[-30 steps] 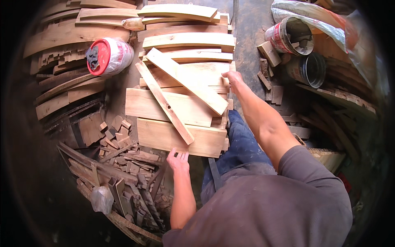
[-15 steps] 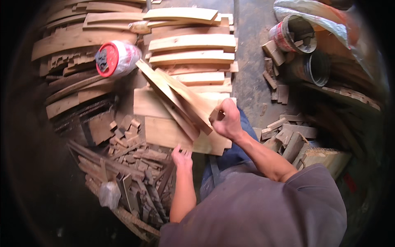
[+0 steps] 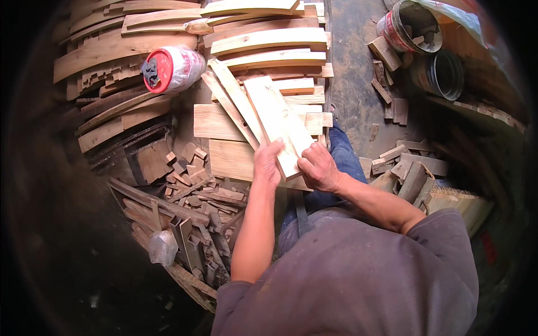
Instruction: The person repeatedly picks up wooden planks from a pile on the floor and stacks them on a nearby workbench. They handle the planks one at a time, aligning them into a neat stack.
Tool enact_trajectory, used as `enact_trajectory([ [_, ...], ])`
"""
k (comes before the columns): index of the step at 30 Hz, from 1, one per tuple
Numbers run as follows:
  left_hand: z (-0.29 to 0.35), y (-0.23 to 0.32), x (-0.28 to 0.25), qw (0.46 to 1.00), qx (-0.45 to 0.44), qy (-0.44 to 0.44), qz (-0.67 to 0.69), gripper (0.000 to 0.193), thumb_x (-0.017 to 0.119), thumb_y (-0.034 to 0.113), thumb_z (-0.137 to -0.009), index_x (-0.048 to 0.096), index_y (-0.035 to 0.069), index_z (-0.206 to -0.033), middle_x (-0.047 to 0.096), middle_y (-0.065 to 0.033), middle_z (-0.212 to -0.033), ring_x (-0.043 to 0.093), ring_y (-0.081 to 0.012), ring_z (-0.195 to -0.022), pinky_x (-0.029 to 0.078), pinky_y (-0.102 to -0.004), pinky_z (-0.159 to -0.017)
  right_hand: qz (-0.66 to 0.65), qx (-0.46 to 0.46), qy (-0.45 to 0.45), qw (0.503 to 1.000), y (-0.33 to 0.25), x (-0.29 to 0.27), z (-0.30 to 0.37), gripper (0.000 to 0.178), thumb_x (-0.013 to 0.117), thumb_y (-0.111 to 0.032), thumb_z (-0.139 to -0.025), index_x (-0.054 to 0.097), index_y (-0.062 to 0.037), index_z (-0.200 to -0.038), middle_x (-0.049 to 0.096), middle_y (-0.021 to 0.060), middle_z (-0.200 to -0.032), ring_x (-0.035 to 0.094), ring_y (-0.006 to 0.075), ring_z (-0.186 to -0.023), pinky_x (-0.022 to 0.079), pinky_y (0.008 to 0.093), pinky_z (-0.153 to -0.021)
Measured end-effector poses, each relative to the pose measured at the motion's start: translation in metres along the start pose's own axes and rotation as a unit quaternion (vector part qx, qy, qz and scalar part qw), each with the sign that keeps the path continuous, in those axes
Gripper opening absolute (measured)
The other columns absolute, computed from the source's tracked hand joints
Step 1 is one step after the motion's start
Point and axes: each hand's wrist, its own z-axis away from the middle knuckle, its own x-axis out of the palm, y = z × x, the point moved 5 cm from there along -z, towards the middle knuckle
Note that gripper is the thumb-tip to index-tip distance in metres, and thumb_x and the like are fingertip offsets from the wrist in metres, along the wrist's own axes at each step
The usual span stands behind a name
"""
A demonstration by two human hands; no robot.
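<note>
To the right of the red-lidded bucket (image 3: 182,68), a pale board (image 3: 277,119) is held slanting. The right hand (image 3: 319,167) has fingers closed on its right edge; the left hand (image 3: 267,164) has fingers curled on its left edge, whether also around the narrow strips (image 3: 240,99), I cannot tell.

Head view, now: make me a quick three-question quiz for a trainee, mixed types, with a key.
1. True or false: the left hand and the right hand are both on the same board.

2. What colour is the lid of the bucket left of the stacked boards?
A blue
B red
C green

3. Which of the two hands is nearer the clear bag?

Key:
1. True
2. B
3. The left hand
</note>
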Motion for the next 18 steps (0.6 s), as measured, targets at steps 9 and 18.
enact_trajectory([
  [9, 0.017, -0.024, -0.014, 0.998, 0.015, -0.007, -0.067, 0.046, 0.052, -0.003, -0.088, 0.047, -0.013, -0.132, 0.063, -0.0228, -0.119, 0.068, -0.0321, -0.103, 0.057, -0.0438, -0.092, -0.103, 0.124, -0.069, 0.985, -0.009, -0.013, 0.005, 0.048, 0.07, -0.003, -0.068, 0.059, -0.0051, -0.114, 0.054, 0.0176, -0.119, 0.052, 0.0402, -0.113, 0.042, 0.0463, -0.098],
  [18, 0.076, -0.005, -0.053, 0.995, 0.091, -0.027, -0.03, 0.054, 0.061, 0.003, -0.089, 0.042, -0.011, -0.138, 0.061, -0.0222, -0.128, 0.063, -0.0338, -0.116, 0.047, -0.043, -0.107, -0.206, 0.557, 0.016, 0.805, 0.219, 0.012, 0.045, 0.046, 0.071, -0.013, -0.083, 0.063, 0.0015, -0.125, 0.067, 0.015, -0.123, 0.064, 0.0255, -0.113, 0.05, 0.0358, -0.1],
])
